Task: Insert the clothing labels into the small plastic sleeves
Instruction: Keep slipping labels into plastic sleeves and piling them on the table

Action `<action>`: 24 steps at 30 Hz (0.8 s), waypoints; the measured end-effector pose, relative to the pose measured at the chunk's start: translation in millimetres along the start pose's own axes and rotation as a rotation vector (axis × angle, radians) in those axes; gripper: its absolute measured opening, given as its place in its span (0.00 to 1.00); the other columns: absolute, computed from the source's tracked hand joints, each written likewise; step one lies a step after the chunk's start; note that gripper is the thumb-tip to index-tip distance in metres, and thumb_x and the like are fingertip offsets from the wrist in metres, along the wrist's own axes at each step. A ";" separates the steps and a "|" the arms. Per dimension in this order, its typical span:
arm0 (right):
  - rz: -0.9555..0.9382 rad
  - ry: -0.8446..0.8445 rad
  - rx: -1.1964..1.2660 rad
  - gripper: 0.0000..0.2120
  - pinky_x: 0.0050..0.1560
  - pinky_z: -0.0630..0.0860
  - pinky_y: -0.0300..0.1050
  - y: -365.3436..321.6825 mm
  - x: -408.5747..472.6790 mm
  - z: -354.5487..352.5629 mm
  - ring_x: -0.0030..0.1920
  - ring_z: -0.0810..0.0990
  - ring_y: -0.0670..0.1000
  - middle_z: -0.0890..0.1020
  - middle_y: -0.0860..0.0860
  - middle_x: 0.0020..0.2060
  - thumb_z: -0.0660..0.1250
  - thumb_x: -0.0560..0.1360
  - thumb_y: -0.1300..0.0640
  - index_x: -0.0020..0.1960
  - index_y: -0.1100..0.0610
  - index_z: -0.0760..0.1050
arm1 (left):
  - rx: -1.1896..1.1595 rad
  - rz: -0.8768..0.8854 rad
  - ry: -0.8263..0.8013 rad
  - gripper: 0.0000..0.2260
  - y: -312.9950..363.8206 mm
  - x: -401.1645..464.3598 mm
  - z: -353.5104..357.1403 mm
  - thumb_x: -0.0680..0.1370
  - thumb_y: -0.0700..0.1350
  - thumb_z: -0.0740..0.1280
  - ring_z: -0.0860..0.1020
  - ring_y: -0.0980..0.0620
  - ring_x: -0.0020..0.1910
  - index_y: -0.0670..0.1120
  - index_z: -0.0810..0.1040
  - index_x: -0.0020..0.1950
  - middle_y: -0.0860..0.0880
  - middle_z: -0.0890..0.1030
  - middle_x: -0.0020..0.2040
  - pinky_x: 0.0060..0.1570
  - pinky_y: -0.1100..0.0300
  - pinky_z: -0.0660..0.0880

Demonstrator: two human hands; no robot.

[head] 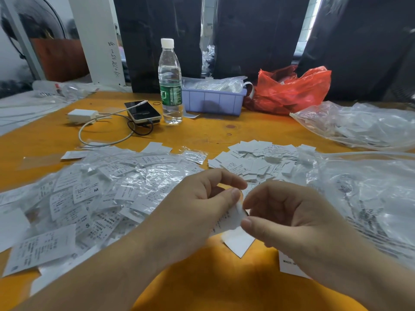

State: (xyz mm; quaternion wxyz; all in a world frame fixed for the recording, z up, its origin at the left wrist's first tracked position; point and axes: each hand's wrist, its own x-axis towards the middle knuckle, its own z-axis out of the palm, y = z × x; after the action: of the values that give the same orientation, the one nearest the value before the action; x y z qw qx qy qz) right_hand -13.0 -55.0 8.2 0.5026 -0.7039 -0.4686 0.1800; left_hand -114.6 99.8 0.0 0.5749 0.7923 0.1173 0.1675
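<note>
My left hand [202, 205] and right hand [289, 212] both pinch one white clothing label [235, 234] above the orange table [202, 131], thumbs and fingers curled on it.

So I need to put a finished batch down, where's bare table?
Bare table lies between the water bottle and the loose labels; more sits near the front edge, under the forearms. The sleeved pile crowds the left, clear bags the right.
</note>
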 end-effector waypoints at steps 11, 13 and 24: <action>0.004 0.054 -0.026 0.03 0.35 0.72 0.54 0.4 4.1 -5.9 0.37 0.77 0.60 0.81 0.56 0.34 0.72 0.71 0.58 0.42 0.50 0.82 | 0.023 -0.043 -0.086 0.10 1.1 4.3 -10.1 0.69 0.53 0.67 0.83 0.55 0.40 0.63 0.79 0.49 0.52 0.84 0.39 0.41 0.58 0.77; 0.010 0.040 -0.057 0.04 0.36 0.72 0.55 1.6 4.2 -5.8 0.37 0.77 0.60 0.81 0.55 0.34 0.71 0.72 0.57 0.42 0.49 0.82 | 0.088 -0.022 -0.077 0.10 1.4 3.1 -10.0 0.69 0.53 0.66 0.82 0.54 0.40 0.63 0.78 0.50 0.52 0.83 0.38 0.42 0.54 0.77; 0.045 -0.016 -0.234 0.04 0.33 0.73 0.41 5.5 1.5 -7.9 0.32 0.77 0.46 0.81 0.44 0.35 0.68 0.72 0.50 0.45 0.42 0.80 | 0.563 0.052 0.172 0.05 5.9 4.7 -29.2 0.76 0.49 0.68 0.76 0.64 0.32 0.57 0.78 0.40 0.62 0.79 0.35 0.28 0.72 0.69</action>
State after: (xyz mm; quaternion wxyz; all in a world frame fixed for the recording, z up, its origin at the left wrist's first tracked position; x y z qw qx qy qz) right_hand -3.9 -58.3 7.1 0.4090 -0.7666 -0.4745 0.1407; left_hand -122.0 125.2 14.5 0.3159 0.9063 0.1869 0.2094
